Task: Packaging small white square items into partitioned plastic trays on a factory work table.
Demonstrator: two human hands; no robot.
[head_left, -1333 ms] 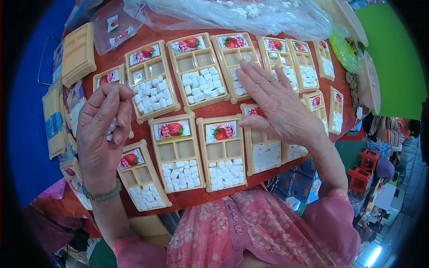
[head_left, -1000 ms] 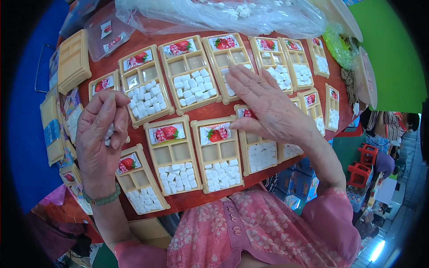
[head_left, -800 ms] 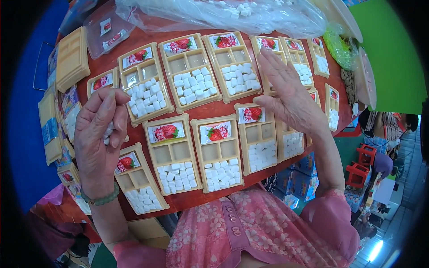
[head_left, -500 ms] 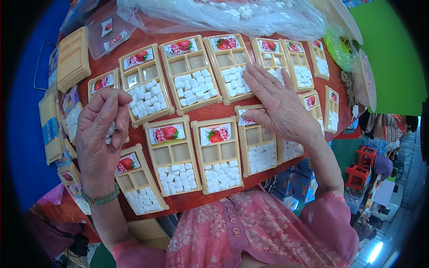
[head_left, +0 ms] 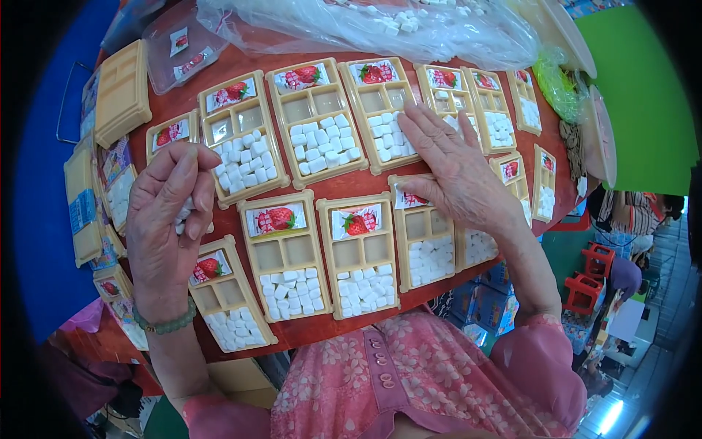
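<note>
1. A few white pieces (head_left: 184, 211) are held in the left hand (head_left: 170, 205), whose fingers are curled narrowly around them, with thumb and forefinger pinched together; how many are enclosed cannot be told.
2. The pieces are judged light, soft and easily dented, so they are best taken gently by the sides.
3. The right hand (head_left: 453, 164) is held flat and loosely spread, palm down, above the right edge of the far row's fourth tray (head_left: 371, 121) and part of the fifth tray (head_left: 461, 102); whether anything is touched or lies beneath the palm cannot be told.
4. White pieces are also bedded in the large compartments of the trays; one lies in a small compartment of the fifth. The trays are judged light and stiff, best gripped by the outer rim.
5. Seven trays are counted in the far row and seven in the near row, some partly covered by the hands. Thirteen strawberry-printed packets (head_left: 356, 221) are visible in these rows.
6. Farther out, two loose packets are contained in one clear tub (head_left: 157, 58); one large clear bag (head_left: 482, 33) of white pieces is spread along the far side of the red table (head_left: 296, 335).
</note>
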